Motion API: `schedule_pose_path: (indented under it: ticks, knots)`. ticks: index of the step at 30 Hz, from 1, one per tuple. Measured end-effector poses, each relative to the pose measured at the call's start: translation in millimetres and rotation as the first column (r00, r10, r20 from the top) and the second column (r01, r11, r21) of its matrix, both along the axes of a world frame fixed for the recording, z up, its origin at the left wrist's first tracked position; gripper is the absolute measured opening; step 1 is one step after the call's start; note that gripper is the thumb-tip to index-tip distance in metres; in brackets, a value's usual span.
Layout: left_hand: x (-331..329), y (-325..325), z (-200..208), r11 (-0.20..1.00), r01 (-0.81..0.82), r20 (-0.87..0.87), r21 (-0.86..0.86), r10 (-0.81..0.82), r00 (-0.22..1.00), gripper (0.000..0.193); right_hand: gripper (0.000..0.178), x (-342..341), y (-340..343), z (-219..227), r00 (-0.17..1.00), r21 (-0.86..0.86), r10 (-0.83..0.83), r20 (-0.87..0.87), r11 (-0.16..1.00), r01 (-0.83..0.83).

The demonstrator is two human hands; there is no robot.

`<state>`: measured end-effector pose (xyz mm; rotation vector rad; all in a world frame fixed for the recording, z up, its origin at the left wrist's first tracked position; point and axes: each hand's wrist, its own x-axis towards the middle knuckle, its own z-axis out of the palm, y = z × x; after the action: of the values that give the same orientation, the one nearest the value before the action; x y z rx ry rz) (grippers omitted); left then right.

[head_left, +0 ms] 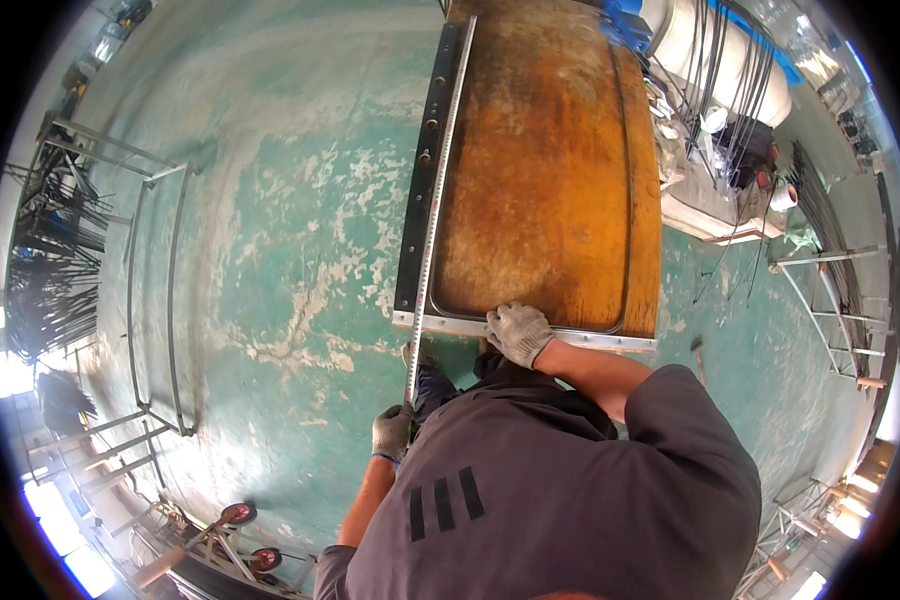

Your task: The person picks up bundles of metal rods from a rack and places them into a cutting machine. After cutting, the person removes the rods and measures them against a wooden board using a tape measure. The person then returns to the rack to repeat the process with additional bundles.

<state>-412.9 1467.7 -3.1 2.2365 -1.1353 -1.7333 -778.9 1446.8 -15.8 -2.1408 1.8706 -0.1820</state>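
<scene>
Tape (437, 190) on tabletop (540, 170), held — left hand (392, 431) (gloved)

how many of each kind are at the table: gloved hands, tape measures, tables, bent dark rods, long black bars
gloved hands: 2, left hand and right hand
tape measure: 1
table: 1
bent dark rod: 1
long black bar: 1
total: 6
</scene>
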Motion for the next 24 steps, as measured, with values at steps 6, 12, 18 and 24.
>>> schedule_pose_path:
  ticks: [6,12,18,24]
  knots:
    - [4,10,-1,1.000,-0.025,-0.008,0.012,0.026,1.000,0.040,0.029,-1,-2,3,1.000,0.005,0.019,-0.010,1.000,-0.019]
    - [2,5,2,0.999,0.036,0.047,0.034,-0.038,0.998,0.043,0.029,0,-7,4,1.000,-0.019,0.020,0.016,1.000,-0.020]
    - [9,16,-21,0.998,0.046,0.088,0.032,-0.049,0.995,0.052,0.035,7,-6,3,0.997,0.034,0.033,-0.071,0.999,-0.031]
    - [14,30,-55,1.000,-0.001,0.107,-0.008,0.002,0.994,0.041,0.036,7,-7,-1,0.996,0.027,0.055,-0.077,0.998,-0.053]
